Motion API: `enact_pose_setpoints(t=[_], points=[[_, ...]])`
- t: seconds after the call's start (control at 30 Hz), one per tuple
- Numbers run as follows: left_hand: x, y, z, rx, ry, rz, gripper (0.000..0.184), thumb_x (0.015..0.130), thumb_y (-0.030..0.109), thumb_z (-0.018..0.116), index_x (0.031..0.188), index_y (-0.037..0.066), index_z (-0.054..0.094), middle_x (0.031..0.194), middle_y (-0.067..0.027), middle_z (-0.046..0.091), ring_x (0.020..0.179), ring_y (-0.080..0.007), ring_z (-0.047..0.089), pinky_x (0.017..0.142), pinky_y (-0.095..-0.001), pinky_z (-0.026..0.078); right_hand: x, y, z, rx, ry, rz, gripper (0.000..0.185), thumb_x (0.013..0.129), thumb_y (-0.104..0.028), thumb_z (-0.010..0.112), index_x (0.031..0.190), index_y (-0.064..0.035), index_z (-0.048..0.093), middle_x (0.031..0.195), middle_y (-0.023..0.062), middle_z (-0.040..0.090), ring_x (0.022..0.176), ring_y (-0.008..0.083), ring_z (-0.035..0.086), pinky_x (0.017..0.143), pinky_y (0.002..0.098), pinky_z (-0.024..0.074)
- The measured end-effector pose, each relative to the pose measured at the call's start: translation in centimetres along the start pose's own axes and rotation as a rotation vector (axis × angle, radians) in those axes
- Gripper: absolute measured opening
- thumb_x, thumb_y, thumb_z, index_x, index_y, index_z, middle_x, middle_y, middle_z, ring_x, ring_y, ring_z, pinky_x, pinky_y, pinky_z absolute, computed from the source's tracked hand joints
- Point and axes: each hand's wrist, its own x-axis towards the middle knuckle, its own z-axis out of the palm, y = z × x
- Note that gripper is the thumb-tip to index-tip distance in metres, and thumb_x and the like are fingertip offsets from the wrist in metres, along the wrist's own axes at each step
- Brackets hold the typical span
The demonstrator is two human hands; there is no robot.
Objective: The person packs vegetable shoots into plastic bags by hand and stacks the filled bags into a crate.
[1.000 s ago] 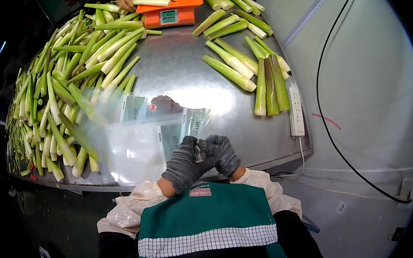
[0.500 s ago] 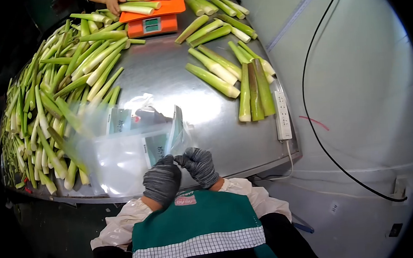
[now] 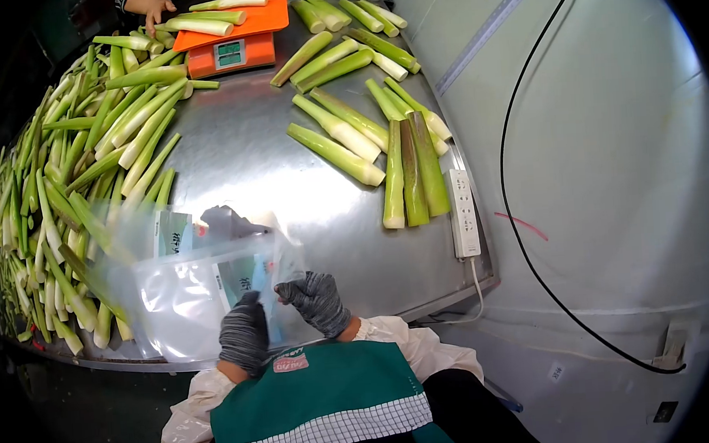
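My left hand [image 3: 244,335], in a grey knit glove, is closed on a clear plastic bag [image 3: 280,262] near the table's front edge. My right hand [image 3: 317,303], gloved the same way, pinches the bag's right side just beyond it. The bag stands up from the hands, blurred and see-through, with a pale blue-green print. Other clear bags [image 3: 177,301] with printed labels lie flat on the metal table [image 3: 244,139] to the left of my hands.
Green-white stalks [image 3: 83,157] are heaped along the left. Stalk groups [image 3: 341,133] lie at the right, beside a power strip [image 3: 464,215]. An orange scale [image 3: 235,54] bears stalks at the back, where another person's hand [image 3: 151,8] reaches in. A black cable [image 3: 504,164] hangs along the wall.
The view has shifted, so the table's contents appear farther left. My hands have moved apart slightly, and the bag between them has opened out. The other person's hand has lifted off the stalks.
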Motion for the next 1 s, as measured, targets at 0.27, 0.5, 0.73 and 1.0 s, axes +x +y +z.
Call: enact_pose_setpoints(t=[0.27, 0.5, 0.73, 1.0], points=[[2.7, 5.1, -2.9, 0.011, 0.408, 0.191, 0.006, 0.080, 0.002, 0.050, 0.082, 0.000, 0.055, 0.068, -0.0121, 0.055, 0.062, -0.0209, 0.054, 0.062, -0.0291, 0.043, 3.2, 6.6, -10.4, 0.842, 0.118, 0.590, 0.044, 0.077, -0.016, 0.061, 0.114, 0.0004, 0.044, 0.095, 0.0082, 0.056, 0.079, 0.0155, 0.057, 0.071, 0.0278, 0.0482], [3.6, 7.1, -2.2, 0.257, 0.421, 0.330, 0.006, 0.071, 0.003, 0.058, 0.077, 0.002, 0.055, 0.070, -0.0148, 0.056, 0.061, -0.0296, 0.055, 0.058, -0.0331, 0.044, 13.0, 16.6, -17.3, -0.828, 0.185, 1.080, 0.110, 0.055, -0.043, 0.074, 0.135, -0.0129, 0.006, 0.130, 0.0262, 0.025, 0.120, 0.0388, 0.027, 0.100, 0.0450, 0.0198], [3.6, 6.7, -1.3, 0.262, 0.275, 0.289, 0.007, 0.071, 0.005, 0.057, 0.077, 0.004, 0.055, 0.069, -0.0143, 0.055, 0.064, -0.0309, 0.055, 0.058, -0.0358, 0.044, 17.1, 15.6, -15.6, -0.880, -0.026, 1.273, 0.107, 0.055, -0.037, 0.075, 0.135, -0.0271, 0.004, 0.130, 0.0215, 0.026, 0.120, 0.0346, 0.030, 0.096, 0.0531, 0.0215], [4.2, 6.0, -1.5, 0.191, 0.212, 0.302, 0.008, 0.071, 0.004, 0.056, 0.079, 0.004, 0.054, 0.071, -0.0152, 0.055, 0.066, -0.0332, 0.054, 0.059, -0.0368, 0.043, 18.2, 16.0, -15.1, -0.972, -0.014, 1.295, 0.100, 0.061, -0.032, 0.071, 0.135, -0.0254, 0.004, 0.119, 0.0161, 0.041, 0.109, 0.0287, 0.043, 0.088, 0.0466, 0.0320]])
